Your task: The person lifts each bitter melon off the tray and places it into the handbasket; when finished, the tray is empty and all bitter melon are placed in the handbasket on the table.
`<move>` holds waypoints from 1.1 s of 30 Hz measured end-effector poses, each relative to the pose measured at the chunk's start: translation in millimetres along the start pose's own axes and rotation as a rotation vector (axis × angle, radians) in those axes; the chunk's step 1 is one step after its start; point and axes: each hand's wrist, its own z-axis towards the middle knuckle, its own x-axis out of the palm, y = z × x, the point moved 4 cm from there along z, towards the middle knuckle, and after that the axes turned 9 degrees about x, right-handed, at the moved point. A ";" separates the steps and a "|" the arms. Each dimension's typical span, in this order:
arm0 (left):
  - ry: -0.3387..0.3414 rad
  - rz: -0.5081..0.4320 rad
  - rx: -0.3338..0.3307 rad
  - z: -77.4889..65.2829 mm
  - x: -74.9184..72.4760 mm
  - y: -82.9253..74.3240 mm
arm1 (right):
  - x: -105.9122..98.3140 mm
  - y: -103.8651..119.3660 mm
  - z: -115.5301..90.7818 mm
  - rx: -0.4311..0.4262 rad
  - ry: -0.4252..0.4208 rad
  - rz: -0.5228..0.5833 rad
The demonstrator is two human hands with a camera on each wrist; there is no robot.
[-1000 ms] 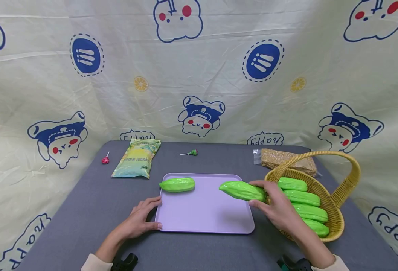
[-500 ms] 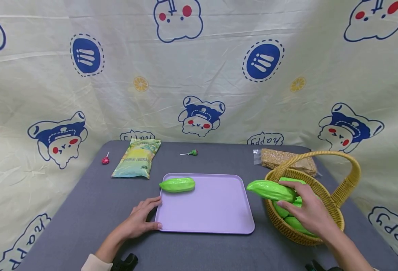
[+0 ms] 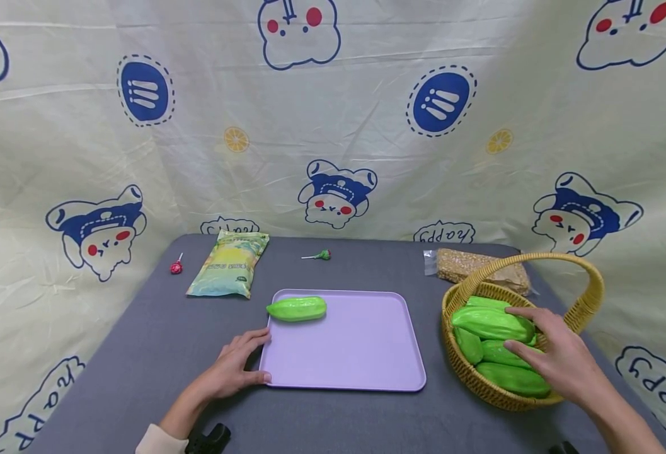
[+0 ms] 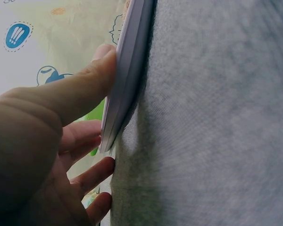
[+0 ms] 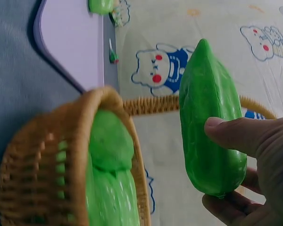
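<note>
My right hand [image 3: 562,353] holds a green bitter melon [image 3: 493,323] over the wicker basket [image 3: 459,378]. In the right wrist view, its thumb lies along one side of the melon and fingertips show at the blunt end; the pointed tip faces away. Several more green melons [image 3: 513,378] fill the basket below. The lilac tray [image 3: 350,350] lies flat on the table, with one bitter melon [image 3: 297,309] across its far left corner. Against the tray's left edge rests my left hand [image 3: 233,366], thumb and fingertips touching the rim with fingers loosely spread.
A yellow-green snack bag [image 3: 230,265] lies behind the tray, between a red lollipop [image 3: 176,268] and a green lollipop [image 3: 325,255]. A clear pack of grains [image 3: 480,268] sits behind the basket, whose tall handle [image 3: 585,302] arches over its right side. A printed curtain backs the table.
My right hand has carried the bitter melon rightward from the tray's right edge to over the basket. My left hand, the tray and the melon on it have stayed put.
</note>
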 end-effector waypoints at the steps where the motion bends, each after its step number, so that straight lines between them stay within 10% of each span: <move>1: -0.002 0.002 0.001 -0.1 0.0 0.2 | -1.0 -3.0 0.5 -0.004 -0.008 0.001; 33: 0.008 -0.008 -0.013 0.2 -0.7 0.3 | 6.9 -50.5 49.7 0.080 0.099 -0.099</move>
